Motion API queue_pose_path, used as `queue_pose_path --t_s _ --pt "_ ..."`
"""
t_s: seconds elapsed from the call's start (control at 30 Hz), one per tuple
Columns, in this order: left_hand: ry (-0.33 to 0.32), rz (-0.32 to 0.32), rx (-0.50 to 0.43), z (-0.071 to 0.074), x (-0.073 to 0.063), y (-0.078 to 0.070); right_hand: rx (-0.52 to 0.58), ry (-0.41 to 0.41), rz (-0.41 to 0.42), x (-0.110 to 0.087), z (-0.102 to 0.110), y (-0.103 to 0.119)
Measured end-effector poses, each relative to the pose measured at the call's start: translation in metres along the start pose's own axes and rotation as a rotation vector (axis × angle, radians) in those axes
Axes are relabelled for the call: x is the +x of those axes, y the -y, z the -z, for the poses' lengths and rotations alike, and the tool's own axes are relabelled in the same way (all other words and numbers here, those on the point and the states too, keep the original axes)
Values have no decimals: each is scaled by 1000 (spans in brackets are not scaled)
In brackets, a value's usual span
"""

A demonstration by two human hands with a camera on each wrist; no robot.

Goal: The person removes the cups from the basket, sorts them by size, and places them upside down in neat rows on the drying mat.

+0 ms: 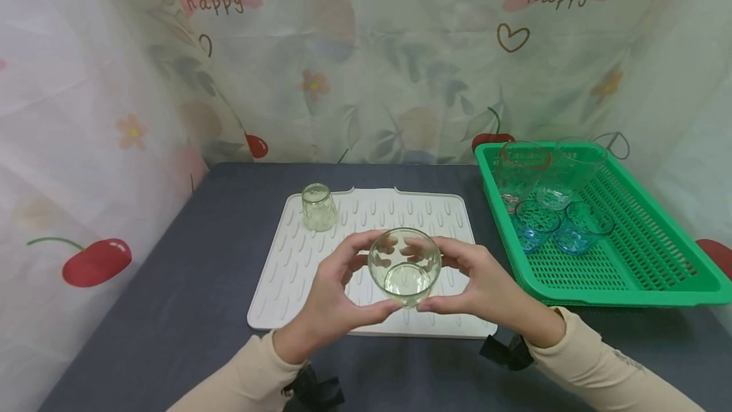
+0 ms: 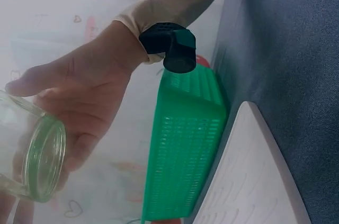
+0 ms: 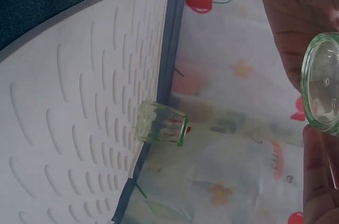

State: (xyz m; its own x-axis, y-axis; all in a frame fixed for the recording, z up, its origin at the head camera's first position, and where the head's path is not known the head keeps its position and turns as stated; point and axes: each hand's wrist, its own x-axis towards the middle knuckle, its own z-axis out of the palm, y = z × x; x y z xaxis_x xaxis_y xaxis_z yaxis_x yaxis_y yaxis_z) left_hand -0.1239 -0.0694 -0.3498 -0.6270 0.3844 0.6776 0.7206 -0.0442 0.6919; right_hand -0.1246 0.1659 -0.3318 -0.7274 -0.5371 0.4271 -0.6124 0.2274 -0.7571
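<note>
A clear, greenish drinking glass (image 1: pixel 405 278) is held up over the white mat, its round mouth facing up toward the head camera. My left hand (image 1: pixel 337 288) grips its left side, thumb at the near side and fingers behind. On the opposite side my right hand (image 1: pixel 488 281) holds it the same way, the two thumbs close together. The left wrist view shows the thick base of the glass (image 2: pixel 45 160). A second greenish glass (image 1: pixel 318 208) stands upside down on the far left part of the ridged white drying mat (image 1: pixel 280 291).
To the right is a green plastic basket (image 1: pixel 606 294). Inside stand a red-rimmed glass (image 1: pixel 523 170), a tall clear glass (image 1: pixel 580 167) and two blue-bottomed glasses (image 1: pixel 577 243). A dark cloth (image 1: pixel 189 285) covers the table, and a printed curtain (image 1: pixel 377 62) hangs behind.
</note>
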Motion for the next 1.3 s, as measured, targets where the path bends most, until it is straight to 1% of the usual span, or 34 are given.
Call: queue_pose_path --t_s 0.13,0.33,0.5,0.67,0.83,1.03,1.2,1.3 --pt "-1 -10 -13 0 1 -1 25 6 -9 -1 -3 -3" --pt "-7 -53 -46 0 -1 1 50 24 -13 -2 -8 -6" --pt "-7 -61 -78 0 -1 2 46 24 4 -2 -8 -6" --pt "3 -69 -130 0 -1 4 20 24 27 -2 -7 -4" --pt "41 -34 -174 4 0 5 8 22 17 -3 -4 -3" --pt "68 22 -171 7 0 5 43 5 11 -5 2 -4" --pt "81 67 -146 9 -2 5 132 -18 -22 -5 7 -3" --pt "93 93 -123 9 -4 6 197 -33 -18 -5 10 -1"
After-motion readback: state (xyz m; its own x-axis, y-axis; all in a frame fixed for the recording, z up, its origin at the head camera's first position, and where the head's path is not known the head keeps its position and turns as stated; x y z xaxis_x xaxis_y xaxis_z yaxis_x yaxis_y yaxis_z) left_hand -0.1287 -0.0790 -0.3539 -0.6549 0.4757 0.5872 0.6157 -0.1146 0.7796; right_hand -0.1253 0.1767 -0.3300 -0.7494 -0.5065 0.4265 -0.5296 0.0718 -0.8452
